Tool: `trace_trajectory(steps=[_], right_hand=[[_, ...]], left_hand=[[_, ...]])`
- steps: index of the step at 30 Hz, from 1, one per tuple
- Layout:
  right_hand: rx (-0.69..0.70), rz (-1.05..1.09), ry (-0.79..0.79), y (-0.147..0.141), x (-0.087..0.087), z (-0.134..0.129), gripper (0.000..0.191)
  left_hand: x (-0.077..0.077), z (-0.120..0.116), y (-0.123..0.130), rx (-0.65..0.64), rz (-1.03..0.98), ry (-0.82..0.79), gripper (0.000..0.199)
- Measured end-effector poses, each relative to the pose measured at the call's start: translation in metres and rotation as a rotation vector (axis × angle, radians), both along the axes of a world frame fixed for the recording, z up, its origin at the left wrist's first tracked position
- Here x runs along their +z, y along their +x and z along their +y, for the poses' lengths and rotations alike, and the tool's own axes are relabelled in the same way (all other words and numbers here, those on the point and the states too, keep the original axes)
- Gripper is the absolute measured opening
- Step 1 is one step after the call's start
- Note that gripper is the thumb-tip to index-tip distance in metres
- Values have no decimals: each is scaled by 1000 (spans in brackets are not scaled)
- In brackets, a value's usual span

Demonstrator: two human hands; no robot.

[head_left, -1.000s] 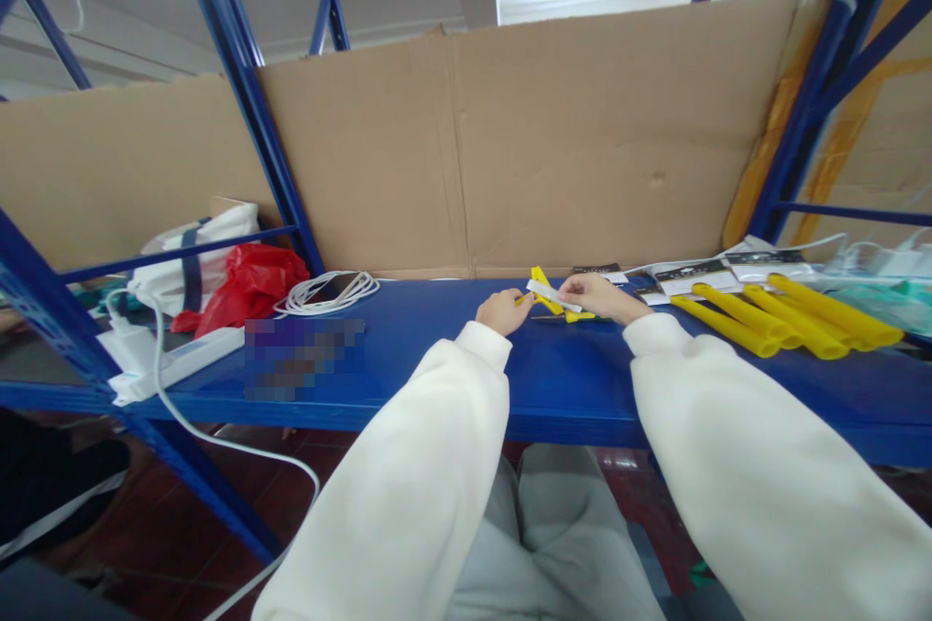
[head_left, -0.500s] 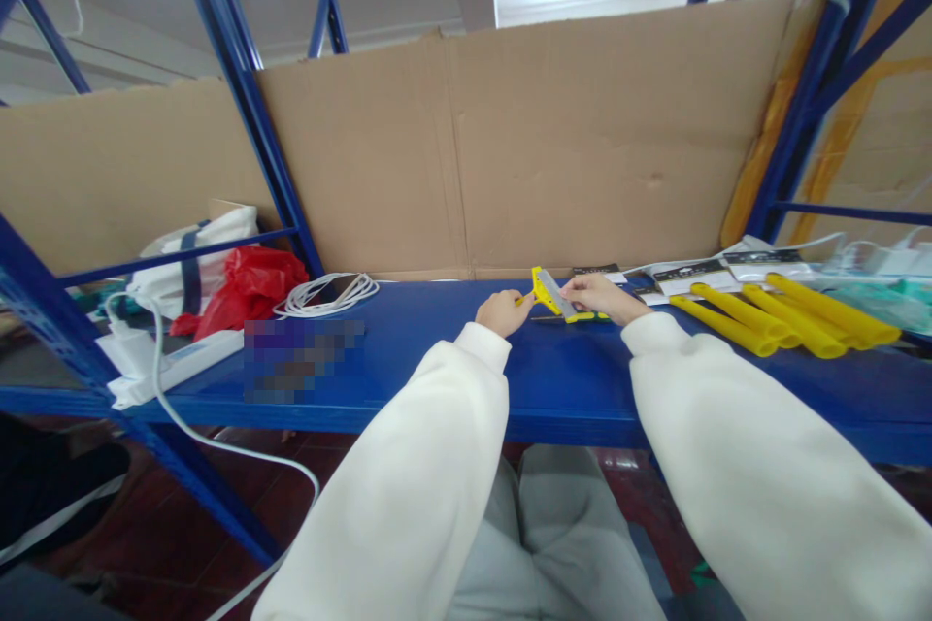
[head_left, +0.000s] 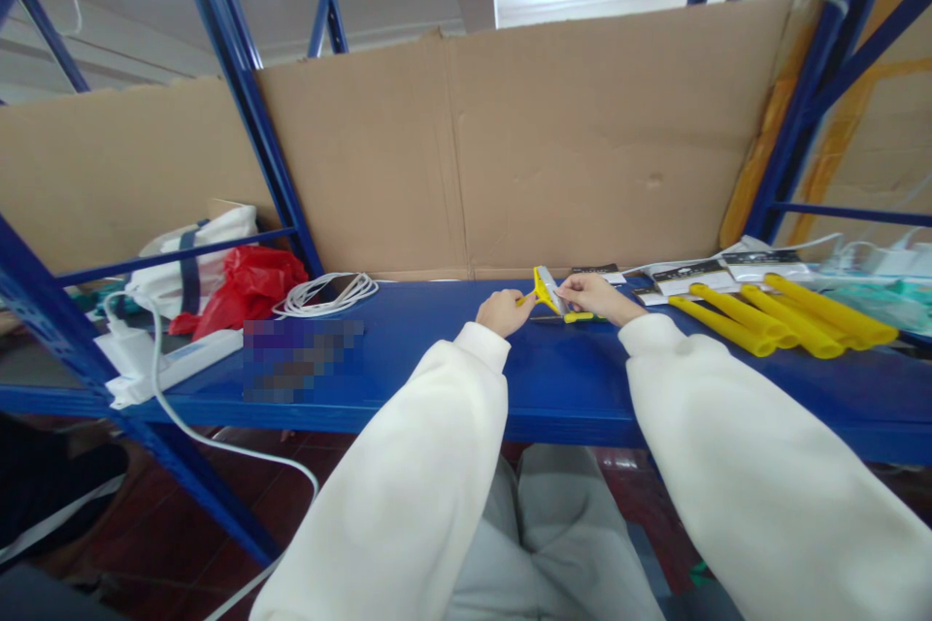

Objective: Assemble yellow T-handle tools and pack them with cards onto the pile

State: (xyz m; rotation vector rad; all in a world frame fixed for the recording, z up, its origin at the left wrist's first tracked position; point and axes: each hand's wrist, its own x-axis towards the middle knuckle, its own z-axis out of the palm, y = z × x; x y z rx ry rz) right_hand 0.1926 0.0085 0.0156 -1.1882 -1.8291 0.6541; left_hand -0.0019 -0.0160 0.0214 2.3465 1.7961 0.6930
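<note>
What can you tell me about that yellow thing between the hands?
The yellow tool has a narrow handle and a wider head with a flat grey strip, perhaps plastic and metal. It is held aslant over the blue shelf: the left hand holds the handle, the right hand's fingers touch the strip.

— What is carrying the things?
— It is a blue shelf [head_left: 408, 330]. Right of the right hand [head_left: 593, 296] lie yellow tubes [head_left: 728, 325], with white packets [head_left: 684, 283] behind them.
— And left of the left hand [head_left: 502, 312]?
— A coiled white cable [head_left: 298, 306], a red bag [head_left: 251, 286], a white power strip [head_left: 193, 359].
</note>
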Motion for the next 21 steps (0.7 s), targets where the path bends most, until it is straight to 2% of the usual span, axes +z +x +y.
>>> trace_trajectory(steps=[13, 21], right_hand=[[6, -4, 66, -4, 1, -2, 33], [71, 13, 76, -9, 1, -6, 23]], left_hand=[[3, -6, 1, 32, 64, 25, 57], [2, -4, 3, 41, 79, 71, 54]])
